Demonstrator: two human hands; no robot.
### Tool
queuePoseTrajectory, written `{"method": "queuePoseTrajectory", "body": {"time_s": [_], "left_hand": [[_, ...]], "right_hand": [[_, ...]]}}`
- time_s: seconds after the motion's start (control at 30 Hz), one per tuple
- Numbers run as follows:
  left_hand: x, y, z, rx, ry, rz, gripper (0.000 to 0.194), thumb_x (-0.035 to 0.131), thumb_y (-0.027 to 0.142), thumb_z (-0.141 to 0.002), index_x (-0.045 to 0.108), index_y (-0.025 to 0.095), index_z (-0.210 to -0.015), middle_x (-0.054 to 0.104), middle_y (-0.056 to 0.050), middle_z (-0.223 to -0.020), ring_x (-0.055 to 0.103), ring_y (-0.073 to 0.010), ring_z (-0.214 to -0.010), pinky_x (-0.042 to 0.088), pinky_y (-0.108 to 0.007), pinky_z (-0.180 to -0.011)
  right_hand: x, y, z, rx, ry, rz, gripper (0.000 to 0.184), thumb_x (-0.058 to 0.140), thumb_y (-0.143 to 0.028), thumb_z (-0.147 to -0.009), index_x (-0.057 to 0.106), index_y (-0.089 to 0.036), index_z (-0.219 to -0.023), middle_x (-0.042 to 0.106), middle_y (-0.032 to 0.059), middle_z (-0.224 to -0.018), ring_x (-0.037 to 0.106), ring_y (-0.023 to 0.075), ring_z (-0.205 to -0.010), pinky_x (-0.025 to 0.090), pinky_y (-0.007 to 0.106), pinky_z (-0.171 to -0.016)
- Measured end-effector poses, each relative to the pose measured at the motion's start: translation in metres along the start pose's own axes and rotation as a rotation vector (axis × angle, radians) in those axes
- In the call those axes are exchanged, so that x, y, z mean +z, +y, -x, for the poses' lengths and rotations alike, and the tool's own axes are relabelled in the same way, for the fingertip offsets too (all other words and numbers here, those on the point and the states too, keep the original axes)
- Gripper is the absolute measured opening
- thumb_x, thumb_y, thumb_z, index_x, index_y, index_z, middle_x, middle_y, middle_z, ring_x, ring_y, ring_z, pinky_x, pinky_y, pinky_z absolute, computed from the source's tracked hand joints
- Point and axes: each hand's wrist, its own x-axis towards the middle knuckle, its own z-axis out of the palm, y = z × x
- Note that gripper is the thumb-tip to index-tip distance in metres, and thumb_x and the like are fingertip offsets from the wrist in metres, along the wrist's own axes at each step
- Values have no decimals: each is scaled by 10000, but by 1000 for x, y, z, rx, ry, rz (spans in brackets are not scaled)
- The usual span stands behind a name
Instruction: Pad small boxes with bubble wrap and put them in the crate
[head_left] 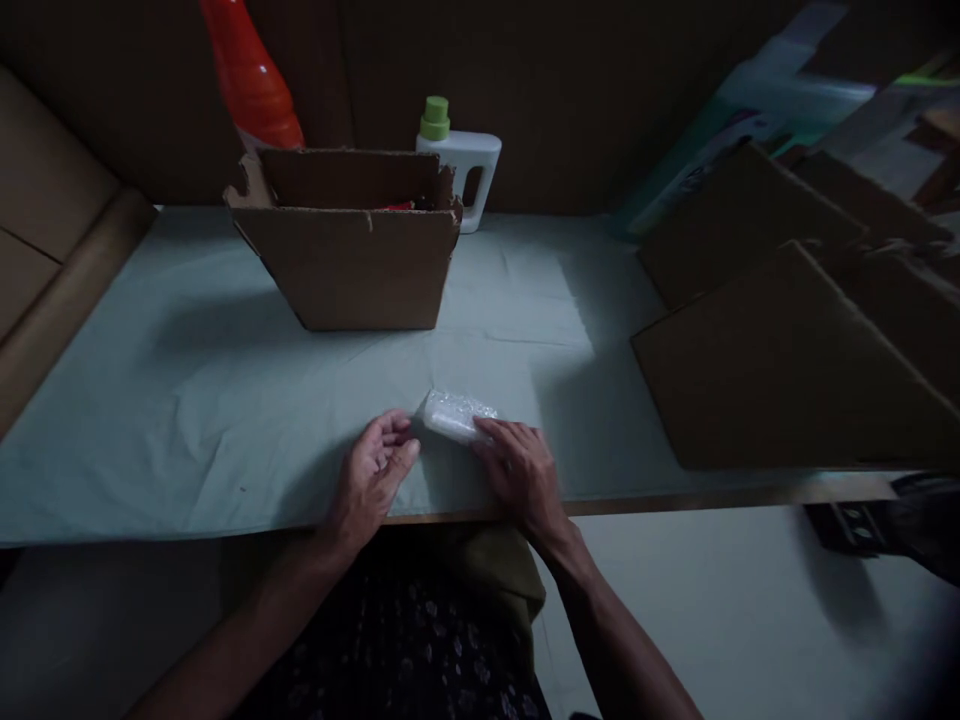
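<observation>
A small bundle in clear bubble wrap (454, 414) is held just above the cloth near the table's front edge. What lies inside the wrap cannot be made out. My right hand (521, 465) grips its right end, with the fingers over the top. At the left end, my left hand (377, 468) is beside the wrap with its fingers curled and thumb apart, palm facing the bundle. A thin clear flap of the wrap reaches toward the left fingertips; whether they touch it is unclear.
Behind the hands stands an open cardboard box (367, 270) with something red inside. An orange-red bottle (255, 85) and a white jug with green cap (480, 150) stand behind it. More cardboard boxes (787, 370) and a teal bottle (720, 140) are at right. Pale green cloth (187, 400) covers the table.
</observation>
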Motion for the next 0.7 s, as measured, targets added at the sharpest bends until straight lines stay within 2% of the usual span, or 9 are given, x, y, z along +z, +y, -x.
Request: {"method": "queuePoseTrajectory", "body": {"time_s": [0.1,0.2,0.27,0.33,0.4,0.5,0.57,0.63,0.7], "left_hand": [[1,3,12,-136,-176,315,450,655,371,-860,608,154,-1250,706,-130,-1187,667,-247,-1122,529,-417,-1001],[7,3,13,-157,-194,464,351,681,334,-812,653,148,-1108,730,-102,-1100,673,-245,-1074,509,-425,-1027],[9,5,11,-157,-199,466,337,672,323,-820,650,150,-1109,736,-89,-1079,679,-239,-1041,523,-410,-1004],[9,9,11,-117,-250,395,401,644,316,-853,618,159,-1222,730,-91,-1139,678,-243,-1067,540,-400,-987],[6,14,14,-41,-336,267,503,618,292,-886,539,181,-1370,690,-109,-1277,654,-258,-1168,538,-412,-1020],[2,18,19,90,-420,53,614,585,212,-908,421,226,-1499,593,-123,-1447,583,-266,-1317,495,-449,-1109],[-4,19,16,151,-456,-73,636,568,164,-904,405,246,-1514,608,-115,-1434,601,-252,-1302,522,-434,-1086],[-15,23,2,253,-453,-215,648,600,175,-887,417,247,-1504,654,-108,-1372,647,-245,-1236,565,-405,-1027],[-34,35,-24,458,-329,-406,635,653,241,-872,452,232,-1474,658,-119,-1350,639,-266,-1235,554,-424,-1034]], "right_hand": [[4,-12,5,79,-3,-238,233,575,-275,-986,666,-228,-1196,767,63,-1016,703,213,-896,545,355,-786],[1,-26,12,139,-57,-398,209,585,-291,-980,678,-232,-1156,765,62,-1017,713,205,-917,577,328,-781],[-5,-28,13,157,-43,-400,215,610,-312,-962,688,-235,-1147,748,80,-1094,702,226,-1023,579,354,-859],[-12,-24,11,155,-42,-403,308,636,-369,-942,672,-241,-1220,712,101,-1210,672,255,-1131,566,392,-934],[-17,-20,5,144,-115,-481,423,644,-457,-927,645,-236,-1288,701,111,-1236,682,260,-1115,581,377,-912],[-17,-17,-6,118,-233,-610,406,630,-529,-925,695,-220,-1181,742,89,-1080,725,220,-946,603,306,-809],[-15,-15,-13,97,-222,-620,346,650,-519,-916,722,-219,-1072,745,79,-1028,727,212,-929,600,287,-803],[-15,-12,-18,86,-186,-594,287,679,-487,-902,726,-222,-1002,745,73,-1011,728,211,-929,599,275,-796],[-19,-8,-23,94,-172,-564,252,702,-460,-883,720,-221,-962,748,64,-986,733,208,-893,600,263,-761]]}}
